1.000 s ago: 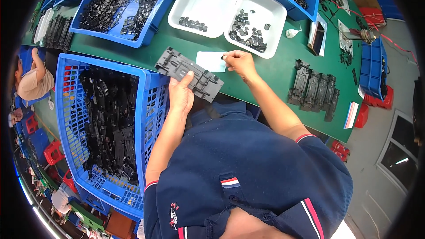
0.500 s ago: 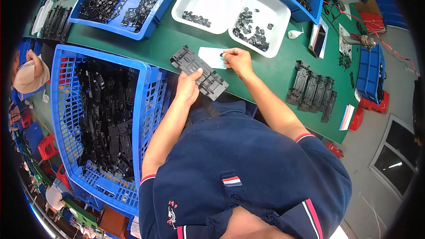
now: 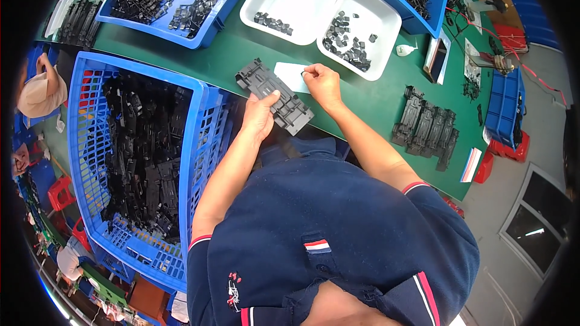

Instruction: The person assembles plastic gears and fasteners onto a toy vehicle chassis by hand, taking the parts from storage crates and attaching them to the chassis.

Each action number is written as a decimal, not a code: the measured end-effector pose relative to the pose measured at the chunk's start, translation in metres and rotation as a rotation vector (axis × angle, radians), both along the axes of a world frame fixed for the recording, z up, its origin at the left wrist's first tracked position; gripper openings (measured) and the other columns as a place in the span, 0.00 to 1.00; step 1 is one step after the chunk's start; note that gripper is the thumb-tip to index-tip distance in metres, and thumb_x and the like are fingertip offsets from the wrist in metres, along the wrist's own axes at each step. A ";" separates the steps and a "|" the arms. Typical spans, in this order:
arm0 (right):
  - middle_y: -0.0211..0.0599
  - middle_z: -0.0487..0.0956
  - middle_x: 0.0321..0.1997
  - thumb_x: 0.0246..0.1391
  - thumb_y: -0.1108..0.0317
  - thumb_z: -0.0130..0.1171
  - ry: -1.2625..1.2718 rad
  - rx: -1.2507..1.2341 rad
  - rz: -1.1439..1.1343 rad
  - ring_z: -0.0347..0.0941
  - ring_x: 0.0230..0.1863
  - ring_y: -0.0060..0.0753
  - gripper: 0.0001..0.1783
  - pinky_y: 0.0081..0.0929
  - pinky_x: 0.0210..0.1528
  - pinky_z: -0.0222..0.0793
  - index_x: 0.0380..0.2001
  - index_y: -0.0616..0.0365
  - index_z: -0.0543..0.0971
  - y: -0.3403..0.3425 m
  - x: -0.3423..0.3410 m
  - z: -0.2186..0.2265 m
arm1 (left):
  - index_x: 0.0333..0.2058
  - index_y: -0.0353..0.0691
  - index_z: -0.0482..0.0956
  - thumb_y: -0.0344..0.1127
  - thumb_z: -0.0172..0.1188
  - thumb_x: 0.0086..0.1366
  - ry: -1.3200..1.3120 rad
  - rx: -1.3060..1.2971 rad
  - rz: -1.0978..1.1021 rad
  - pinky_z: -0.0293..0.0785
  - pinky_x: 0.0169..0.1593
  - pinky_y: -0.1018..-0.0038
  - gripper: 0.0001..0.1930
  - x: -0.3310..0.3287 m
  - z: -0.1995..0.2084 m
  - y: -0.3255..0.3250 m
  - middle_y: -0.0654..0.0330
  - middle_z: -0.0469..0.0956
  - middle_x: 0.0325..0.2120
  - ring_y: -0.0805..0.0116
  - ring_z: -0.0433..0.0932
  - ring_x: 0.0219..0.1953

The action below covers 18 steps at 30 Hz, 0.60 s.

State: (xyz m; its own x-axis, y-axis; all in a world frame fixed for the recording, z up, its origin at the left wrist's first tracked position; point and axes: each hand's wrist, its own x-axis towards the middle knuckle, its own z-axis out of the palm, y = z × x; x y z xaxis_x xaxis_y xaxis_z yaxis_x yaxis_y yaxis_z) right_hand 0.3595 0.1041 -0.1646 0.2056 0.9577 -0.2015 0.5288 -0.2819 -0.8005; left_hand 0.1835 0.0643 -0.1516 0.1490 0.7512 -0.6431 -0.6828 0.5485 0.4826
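My left hand (image 3: pixel 260 116) grips a long black plastic tray-like part (image 3: pixel 284 107) with raised clips and slots, its thumb lying on top. The part is tilted, above the table's near edge. Just to the right, my right hand (image 3: pixel 323 86) is closed in a pinch over a white sheet of paper (image 3: pixel 289 76). A tiny dark piece (image 3: pixel 304 73) shows at its fingertips; its exact shape is too small to make out. Behind the hands stand two white trays, the left one (image 3: pixel 284 3) and the right one (image 3: pixel 382 48), both with small black pieces in them.
A blue crate (image 3: pixel 199 145) full of black parts stands at my left. Several similar black parts (image 3: pixel 426 122) lie in a row on the green table (image 3: pixel 368 105) at right. Blue bins (image 3: pixel 205 39) of small black parts line the back. A small white bottle (image 3: pixel 405 49) stands near the right tray.
The view has shifted slightly. My right hand has moved a little left over the paper, still pinched. My left hand keeps its grip on the black part.
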 end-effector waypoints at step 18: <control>0.39 0.79 0.30 0.42 0.80 0.62 0.047 0.614 0.223 0.77 0.30 0.32 0.07 0.24 0.32 0.73 0.29 0.61 0.79 -0.029 0.007 0.084 | 0.51 0.34 0.66 0.21 0.52 0.61 0.045 0.116 0.096 0.69 0.55 0.66 0.18 0.000 0.040 0.016 0.55 0.72 0.46 0.63 0.73 0.49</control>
